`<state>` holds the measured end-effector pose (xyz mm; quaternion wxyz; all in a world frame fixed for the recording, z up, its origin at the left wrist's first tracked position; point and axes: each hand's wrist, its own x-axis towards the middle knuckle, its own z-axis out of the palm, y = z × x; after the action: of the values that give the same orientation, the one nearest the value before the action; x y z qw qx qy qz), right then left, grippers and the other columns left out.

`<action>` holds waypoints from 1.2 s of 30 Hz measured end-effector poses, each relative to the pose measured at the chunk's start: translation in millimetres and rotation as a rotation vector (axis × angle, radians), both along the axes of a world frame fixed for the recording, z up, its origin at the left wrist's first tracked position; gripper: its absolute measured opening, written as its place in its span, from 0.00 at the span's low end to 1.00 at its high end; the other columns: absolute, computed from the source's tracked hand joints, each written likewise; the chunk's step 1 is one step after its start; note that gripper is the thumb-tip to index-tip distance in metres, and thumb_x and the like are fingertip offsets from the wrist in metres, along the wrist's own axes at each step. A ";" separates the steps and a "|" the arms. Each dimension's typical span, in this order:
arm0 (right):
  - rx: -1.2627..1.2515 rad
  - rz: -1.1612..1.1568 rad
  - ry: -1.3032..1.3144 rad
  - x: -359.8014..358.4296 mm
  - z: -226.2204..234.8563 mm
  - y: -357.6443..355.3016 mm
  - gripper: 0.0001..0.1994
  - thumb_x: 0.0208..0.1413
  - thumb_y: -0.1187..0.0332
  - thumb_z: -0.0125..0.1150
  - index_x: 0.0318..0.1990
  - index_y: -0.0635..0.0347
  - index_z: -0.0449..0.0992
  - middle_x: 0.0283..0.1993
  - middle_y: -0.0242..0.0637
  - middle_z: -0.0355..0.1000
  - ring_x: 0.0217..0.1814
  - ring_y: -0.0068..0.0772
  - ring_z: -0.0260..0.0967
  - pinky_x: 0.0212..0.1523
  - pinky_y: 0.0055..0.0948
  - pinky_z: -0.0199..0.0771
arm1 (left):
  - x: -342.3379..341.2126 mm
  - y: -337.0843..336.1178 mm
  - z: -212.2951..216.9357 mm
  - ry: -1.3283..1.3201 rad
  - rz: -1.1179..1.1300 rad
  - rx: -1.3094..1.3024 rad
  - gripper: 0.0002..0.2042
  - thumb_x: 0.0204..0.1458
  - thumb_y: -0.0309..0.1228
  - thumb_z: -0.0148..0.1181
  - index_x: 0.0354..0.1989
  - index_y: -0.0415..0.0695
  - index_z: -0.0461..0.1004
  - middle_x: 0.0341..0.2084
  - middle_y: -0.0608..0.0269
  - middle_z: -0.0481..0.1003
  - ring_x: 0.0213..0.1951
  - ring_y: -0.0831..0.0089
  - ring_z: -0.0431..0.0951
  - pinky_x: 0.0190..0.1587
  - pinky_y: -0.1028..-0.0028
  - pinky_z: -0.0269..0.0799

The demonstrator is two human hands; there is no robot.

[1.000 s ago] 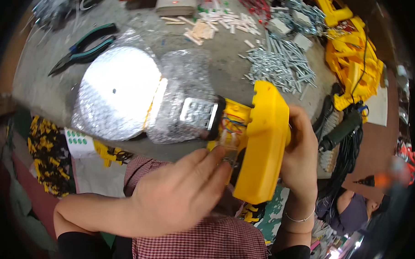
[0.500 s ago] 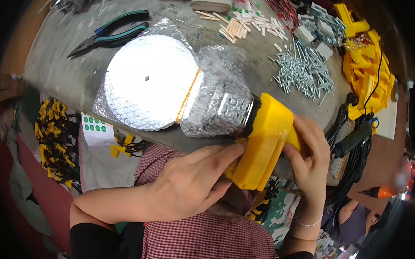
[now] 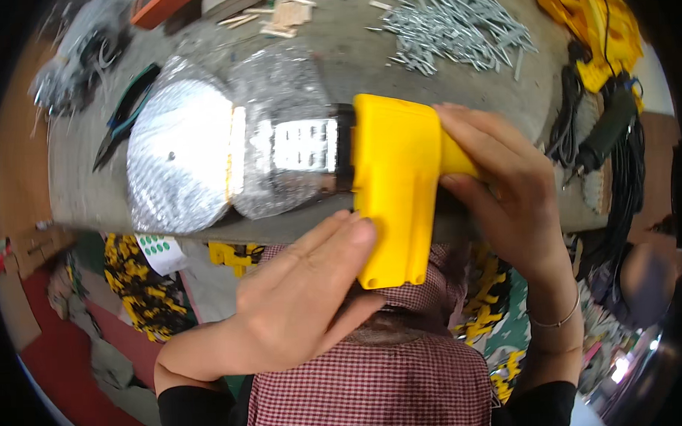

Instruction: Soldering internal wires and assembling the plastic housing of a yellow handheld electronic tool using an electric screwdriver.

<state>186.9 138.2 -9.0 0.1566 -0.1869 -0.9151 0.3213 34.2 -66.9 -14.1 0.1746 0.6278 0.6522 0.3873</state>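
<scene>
The right hand [image 3: 505, 185] is wrapping its fingers around the handle end of a yellow lamp body [image 3: 396, 185], gripping it firmly and holding it level above the near edge of the bench [image 3: 366, 62]. The left hand [image 3: 303, 301] is lying flat and half open beneath the lamp body, its fingertips pressing against the lower edge of the yellow casing without closing around it. A large silver reflector head [image 3: 181, 162], round and wrapped in clear crinkled plastic, is sticking out to the left of the yellow casing, joined to it by a dark collar. Farther back on the bench, a heap of metal screws [image 3: 455, 25] is lying well apart from the hands, and a pair of green-handled pliers [image 3: 123, 115] is resting just beside the reflector's far rim. Black cables [image 3: 617, 151] are hanging at the right end of the bench, near more yellow casings [image 3: 589, 16].
</scene>
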 end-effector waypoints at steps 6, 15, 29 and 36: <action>-0.077 -0.047 0.140 6.8 -14.1 -3.4 0.25 0.46 0.82 0.63 0.56 0.64 0.74 0.55 0.49 0.73 0.60 0.49 0.71 0.59 0.35 0.70 | -11.9 0.2 -5.9 -0.141 -0.127 -0.002 0.24 0.41 0.25 0.69 0.51 0.42 0.78 0.47 0.41 0.76 0.51 0.44 0.78 0.52 0.60 0.75; -0.050 -0.071 0.192 6.3 -18.8 -7.9 0.26 0.47 0.79 0.64 0.57 0.62 0.74 0.55 0.50 0.73 0.60 0.52 0.70 0.60 0.40 0.70 | -15.0 -18.5 -25.7 -0.401 -0.040 0.027 0.21 0.44 0.27 0.68 0.50 0.46 0.78 0.48 0.39 0.76 0.54 0.43 0.76 0.55 0.54 0.71; 0.078 0.019 0.033 4.3 -3.8 -5.7 0.25 0.52 0.72 0.62 0.59 0.64 0.71 0.58 0.48 0.71 0.62 0.51 0.68 0.64 0.44 0.65 | -9.7 50.2 18.1 0.796 -0.232 -0.086 0.23 0.49 0.56 0.59 0.48 0.56 0.79 0.60 0.51 0.69 0.63 0.46 0.65 0.65 0.46 0.51; -0.038 0.120 -0.110 4.8 9.4 17.2 0.19 0.56 0.64 0.60 0.52 0.66 0.72 0.45 0.47 0.74 0.46 0.47 0.73 0.46 0.41 0.72 | -17.5 44.1 7.7 0.691 -0.266 -0.075 0.20 0.52 0.57 0.53 0.46 0.61 0.78 0.63 0.55 0.66 0.64 0.48 0.62 0.65 0.45 0.46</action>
<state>191.7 155.4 0.4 0.0828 -0.1521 -0.9255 0.3367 16.7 -22.8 -6.4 0.0159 0.7939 0.5992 0.1022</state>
